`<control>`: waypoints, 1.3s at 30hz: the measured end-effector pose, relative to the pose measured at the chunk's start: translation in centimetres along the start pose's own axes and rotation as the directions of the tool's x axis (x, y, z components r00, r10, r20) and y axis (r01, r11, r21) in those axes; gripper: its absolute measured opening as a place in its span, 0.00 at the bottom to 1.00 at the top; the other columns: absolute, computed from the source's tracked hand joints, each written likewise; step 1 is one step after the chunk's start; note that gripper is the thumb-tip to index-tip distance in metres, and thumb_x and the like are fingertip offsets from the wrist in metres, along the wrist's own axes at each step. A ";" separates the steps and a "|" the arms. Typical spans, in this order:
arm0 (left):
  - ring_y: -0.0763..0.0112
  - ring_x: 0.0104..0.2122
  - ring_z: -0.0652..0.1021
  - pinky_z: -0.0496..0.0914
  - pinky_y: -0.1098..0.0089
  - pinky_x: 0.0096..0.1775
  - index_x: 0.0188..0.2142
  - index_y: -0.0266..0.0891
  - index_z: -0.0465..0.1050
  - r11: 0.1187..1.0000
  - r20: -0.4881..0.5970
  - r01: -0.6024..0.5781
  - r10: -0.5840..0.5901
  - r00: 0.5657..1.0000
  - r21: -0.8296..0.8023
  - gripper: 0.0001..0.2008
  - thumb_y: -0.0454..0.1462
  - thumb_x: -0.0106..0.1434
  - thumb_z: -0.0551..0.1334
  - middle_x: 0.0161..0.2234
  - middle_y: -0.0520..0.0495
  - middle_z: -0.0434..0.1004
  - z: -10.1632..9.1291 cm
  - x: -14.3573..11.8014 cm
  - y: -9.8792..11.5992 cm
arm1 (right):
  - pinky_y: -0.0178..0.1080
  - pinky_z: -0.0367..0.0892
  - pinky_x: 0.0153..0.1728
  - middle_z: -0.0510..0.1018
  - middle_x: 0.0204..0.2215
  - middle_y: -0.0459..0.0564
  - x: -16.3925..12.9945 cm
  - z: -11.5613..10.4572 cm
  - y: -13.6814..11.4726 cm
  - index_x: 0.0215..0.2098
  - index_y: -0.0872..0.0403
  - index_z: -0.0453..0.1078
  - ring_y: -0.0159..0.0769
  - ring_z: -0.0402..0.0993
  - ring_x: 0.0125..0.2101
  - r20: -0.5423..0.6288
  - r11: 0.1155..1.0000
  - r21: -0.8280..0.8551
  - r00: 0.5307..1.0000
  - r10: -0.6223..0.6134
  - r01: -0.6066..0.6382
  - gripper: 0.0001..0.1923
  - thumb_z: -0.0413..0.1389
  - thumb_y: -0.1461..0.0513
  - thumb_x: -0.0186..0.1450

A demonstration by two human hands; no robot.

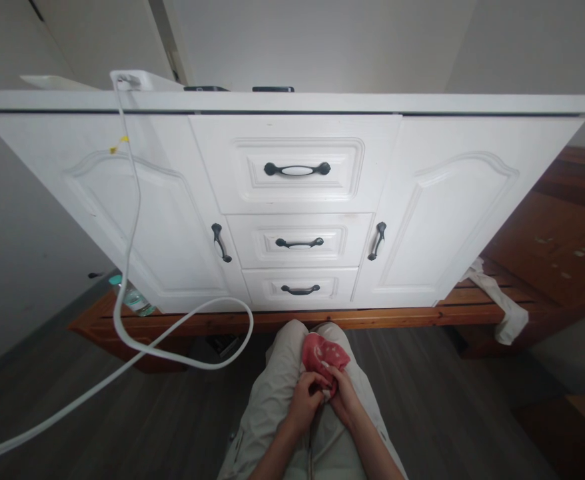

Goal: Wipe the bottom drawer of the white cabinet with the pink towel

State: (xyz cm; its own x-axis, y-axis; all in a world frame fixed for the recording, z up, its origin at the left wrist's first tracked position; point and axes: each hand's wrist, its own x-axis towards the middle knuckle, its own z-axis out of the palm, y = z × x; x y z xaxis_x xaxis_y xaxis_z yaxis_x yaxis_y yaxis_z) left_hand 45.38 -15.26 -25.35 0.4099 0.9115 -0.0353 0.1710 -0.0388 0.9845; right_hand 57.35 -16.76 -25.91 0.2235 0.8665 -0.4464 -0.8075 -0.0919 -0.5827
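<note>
A small red cloth (322, 355) with pale spots lies bunched on my knees. Both hands grip its near edge: my left hand (304, 400) holds the left side, my right hand (343, 397) the right side, fingers curled into the fabric. I sit in light trousers facing a white cabinet (137, 220) with three stacked drawers in the middle, each with a dark handle (297, 169), and a door on either side.
A thick white cable (131, 220) hangs from the cabinet top and loops across the dark floor to the left. The cabinet rests on a wooden base (397, 315). A plastic bottle (132, 297) stands at lower left; white cloth (502, 313) drapes at right.
</note>
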 end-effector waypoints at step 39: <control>0.60 0.41 0.76 0.68 0.62 0.48 0.31 0.39 0.78 1.000 -0.005 -0.006 0.006 1.000 -0.003 0.13 0.29 0.47 0.58 0.35 0.46 0.80 0.2 0.0 -0.5 | 0.38 0.74 0.37 0.85 0.34 0.55 -0.4 0.5 -0.4 0.34 0.58 0.80 0.40 0.81 0.33 0.033 1.000 0.013 0.999 -0.002 0.001 0.18 0.73 0.60 0.46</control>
State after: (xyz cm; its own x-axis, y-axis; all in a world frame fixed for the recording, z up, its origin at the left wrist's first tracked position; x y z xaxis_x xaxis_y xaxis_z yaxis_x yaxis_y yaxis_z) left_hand 45.45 -15.27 -25.86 0.4062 0.9134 -0.0282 0.1656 -0.0433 0.9852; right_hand 57.28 -16.82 -25.14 0.2064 0.8825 -0.4226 -0.8142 -0.0846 -0.5744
